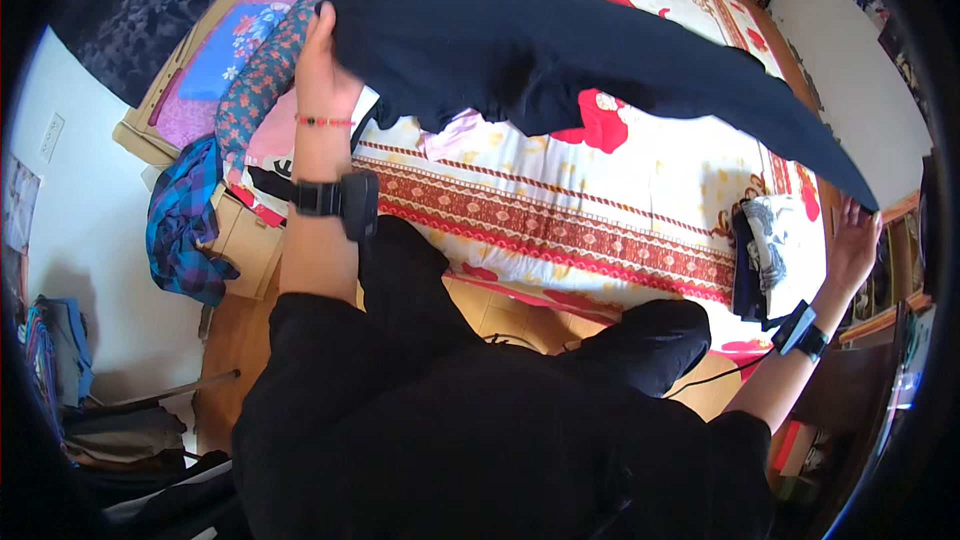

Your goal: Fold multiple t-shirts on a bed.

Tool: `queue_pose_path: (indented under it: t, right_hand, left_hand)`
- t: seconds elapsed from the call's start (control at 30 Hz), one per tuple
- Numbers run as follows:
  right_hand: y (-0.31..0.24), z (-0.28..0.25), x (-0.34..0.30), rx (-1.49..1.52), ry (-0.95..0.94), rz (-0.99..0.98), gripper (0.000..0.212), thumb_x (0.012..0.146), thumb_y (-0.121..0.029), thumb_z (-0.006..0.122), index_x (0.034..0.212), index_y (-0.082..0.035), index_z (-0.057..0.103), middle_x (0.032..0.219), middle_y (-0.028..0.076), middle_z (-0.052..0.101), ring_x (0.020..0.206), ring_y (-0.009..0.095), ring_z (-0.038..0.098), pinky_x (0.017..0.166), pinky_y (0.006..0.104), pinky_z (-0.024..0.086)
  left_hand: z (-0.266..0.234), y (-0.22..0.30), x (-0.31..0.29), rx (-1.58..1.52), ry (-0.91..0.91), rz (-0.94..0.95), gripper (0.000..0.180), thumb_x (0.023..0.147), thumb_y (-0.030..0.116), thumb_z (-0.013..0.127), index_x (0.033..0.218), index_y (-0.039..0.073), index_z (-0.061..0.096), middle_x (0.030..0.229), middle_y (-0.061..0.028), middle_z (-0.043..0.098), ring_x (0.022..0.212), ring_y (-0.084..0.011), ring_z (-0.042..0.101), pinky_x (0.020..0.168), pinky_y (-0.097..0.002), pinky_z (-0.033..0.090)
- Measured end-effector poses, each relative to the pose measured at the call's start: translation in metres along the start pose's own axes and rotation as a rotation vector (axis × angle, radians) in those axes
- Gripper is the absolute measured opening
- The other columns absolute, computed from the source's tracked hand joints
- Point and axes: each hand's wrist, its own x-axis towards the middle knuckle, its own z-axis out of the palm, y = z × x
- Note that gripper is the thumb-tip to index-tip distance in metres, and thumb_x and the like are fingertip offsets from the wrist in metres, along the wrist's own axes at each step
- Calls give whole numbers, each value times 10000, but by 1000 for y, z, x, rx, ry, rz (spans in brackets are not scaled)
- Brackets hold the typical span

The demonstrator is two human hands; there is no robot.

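A long black garment [560, 45] is stretched between my two hands above the bed. Its kind I cannot make out for certain; it looks like trousers. My left hand [326, 70] grips its wide end at the upper left, thumb up along the edge. Far out to the right and lower, my right hand [855, 242] pinches the narrow tip. The cloth arches between them, with an uneven lower edge hanging toward the bedspread [680, 195]. Each forearm wears a strapped dark device.
Folded clothes [778, 250] lie on the bed's right near corner. A floral bolster [262, 70] and a blue floral cloth [230, 50] lie at the left. Blue plaid cloth [190, 225] drapes over the left bed corner. Clothes hang on a rack [125, 430] at lower left.
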Motion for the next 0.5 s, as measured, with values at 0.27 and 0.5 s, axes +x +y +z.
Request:
queue_pose_path:
  t: [0.27,0.5]
  right_hand:
    - [52,-104,-153,-548,316,590,192,909,-209,570,1037,-66,549,958,83,624,816,209,636,778,353,538]
    - [76,-169,-218,-774,499,806,135,905,-177,576,999,-87,543,883,84,612,756,217,654,697,327,569]
  left_hand:
    - [-102,-98,-168,353,432,-455,324,931,172,510,1204,-3,498,1166,-99,589,1065,-243,569,935,-374,443]
    - [-121,-157,-250,890,608,-838,348,880,82,513,1217,36,435,856,-69,589,593,-176,597,508,-353,520]
